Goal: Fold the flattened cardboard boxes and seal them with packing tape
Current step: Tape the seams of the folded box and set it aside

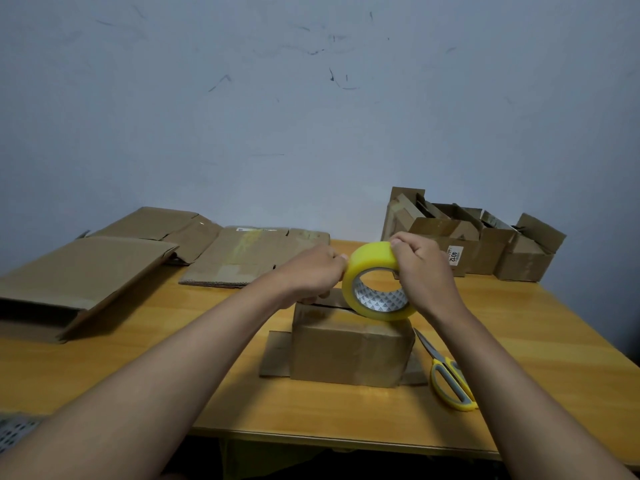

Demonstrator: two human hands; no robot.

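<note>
Holding the yellow tape roll (375, 280) up on its edge, the right hand (424, 271) curls its fingers over the top of the roll. The roll's bottom edge touches the top of the small cardboard box (349, 351) in the middle of the wooden table (207, 375). The left hand (313, 273) is at the roll's left side, its fingertips pressed together against the tape; I cannot tell if they pinch a loose end. The box's top flaps are folded shut. Scissors (446, 374) with yellow handles lie on the table just right of the box. Flat cardboard boxes (252, 254) lie at the back left. Folded boxes with open flaps (485, 244) stand at the back right by the wall.
</note>
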